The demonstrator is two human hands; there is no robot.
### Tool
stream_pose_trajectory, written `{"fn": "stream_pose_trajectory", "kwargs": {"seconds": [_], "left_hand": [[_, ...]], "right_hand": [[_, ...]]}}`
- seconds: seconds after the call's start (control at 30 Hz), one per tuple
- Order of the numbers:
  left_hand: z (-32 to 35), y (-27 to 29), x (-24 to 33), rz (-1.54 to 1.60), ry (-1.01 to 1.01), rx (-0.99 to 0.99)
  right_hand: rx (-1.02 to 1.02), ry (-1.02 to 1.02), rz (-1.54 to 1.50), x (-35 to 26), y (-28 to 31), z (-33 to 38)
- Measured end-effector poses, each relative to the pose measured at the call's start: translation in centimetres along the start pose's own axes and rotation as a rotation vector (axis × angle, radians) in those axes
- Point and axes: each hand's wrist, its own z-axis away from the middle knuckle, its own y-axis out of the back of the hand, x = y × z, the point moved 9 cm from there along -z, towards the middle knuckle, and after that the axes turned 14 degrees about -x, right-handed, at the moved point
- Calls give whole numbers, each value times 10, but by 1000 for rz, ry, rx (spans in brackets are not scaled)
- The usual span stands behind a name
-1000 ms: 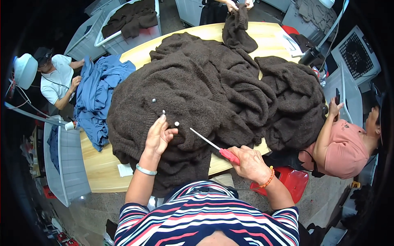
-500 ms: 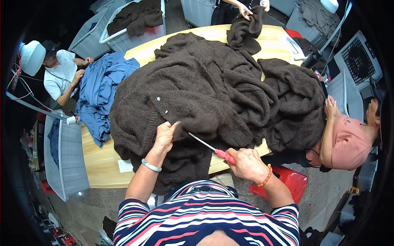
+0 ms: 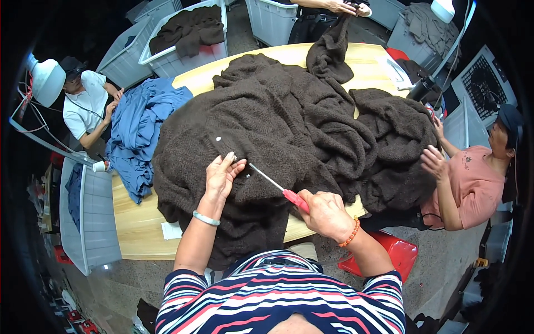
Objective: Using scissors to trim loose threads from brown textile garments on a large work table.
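Note:
A big pile of dark brown knitted garments (image 3: 289, 122) covers most of the wooden table (image 3: 136, 222). My left hand (image 3: 222, 175) lies flat on the nearest garment, its fingertips beside small white buttons (image 3: 218, 139). My right hand (image 3: 322, 211) grips a thin metal tool with a red handle (image 3: 278, 186). The tool's tip points at the knit just right of my left fingers.
Blue garments (image 3: 136, 133) are heaped at the table's left end. One person sits at the left, another in a pink shirt (image 3: 473, 183) at the right touches the brown pile, a third stands at the far side. Grey and white bins (image 3: 183, 33) hold more clothes. A red stool (image 3: 395, 253) stands by my right.
My left hand has shifted slightly on the knit and flattened near the buttons. The tool's tip has come closer to my left fingers. The person on the right has lowered a hand to the pile.

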Motion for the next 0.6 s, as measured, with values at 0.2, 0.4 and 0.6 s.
{"fn": "stream_pose_trajectory", "kwargs": {"seconds": [0.2, 0.4, 0.6], "left_hand": [[13, 5, -5, 10, 1, 6], [7, 18, 13, 16, 25, 25], [-25, 27, 54, -87, -38, 160]], "right_hand": [[-18, 88, -10, -13, -1, -19], [-27, 78, -1, -10, -3, -22], [-29, 32, -3, -16, 3, -37]]}}
